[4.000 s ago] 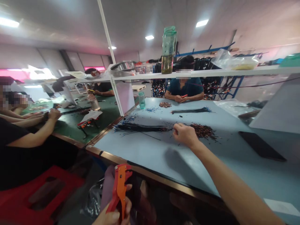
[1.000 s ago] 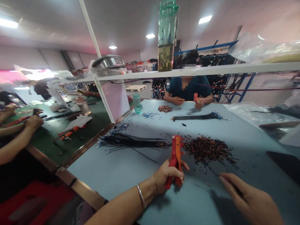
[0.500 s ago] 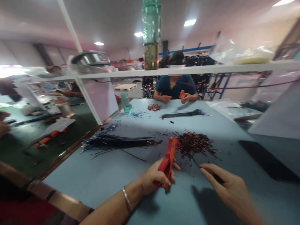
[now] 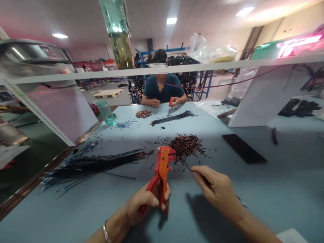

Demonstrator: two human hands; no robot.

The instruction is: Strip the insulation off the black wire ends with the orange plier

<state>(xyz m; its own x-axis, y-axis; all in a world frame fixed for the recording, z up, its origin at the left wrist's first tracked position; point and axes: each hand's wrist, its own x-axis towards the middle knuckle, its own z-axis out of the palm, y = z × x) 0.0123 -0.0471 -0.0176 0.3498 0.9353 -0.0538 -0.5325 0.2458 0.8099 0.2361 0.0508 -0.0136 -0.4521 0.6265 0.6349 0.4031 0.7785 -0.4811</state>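
My left hand [image 4: 149, 200] is closed round the handles of a red and orange wire stripper [image 4: 162, 172], its jaws pointing up and away from me. Between thumb and fingers, my right hand [image 4: 215, 184] pinches a thin black wire [image 4: 186, 166]; one end points toward the stripper's side, and a blue-tipped end shows past the wrist. Just beyond the jaws lies a heap of short dark and copper-coloured offcuts [image 4: 188, 145]. To the left a bundle of black wires [image 4: 93, 165] rests on the table, blue ends toward the left, copper ends toward the right.
Across the table [image 4: 157, 135] sits a person [image 4: 163, 87] holding a red tool. A black phone [image 4: 244, 148] lies at right. A green bottle [image 4: 106, 113] stands at back left. A white shelf bar [image 4: 172, 69] crosses above, carrying another bottle [image 4: 118, 37]. A second wire bundle [image 4: 173, 117] lies farther back.
The view has swung to the right, so things sit farther left in the picture. Both hands keep their hold on the stripper and the wire. The stripper stands a little more upright.
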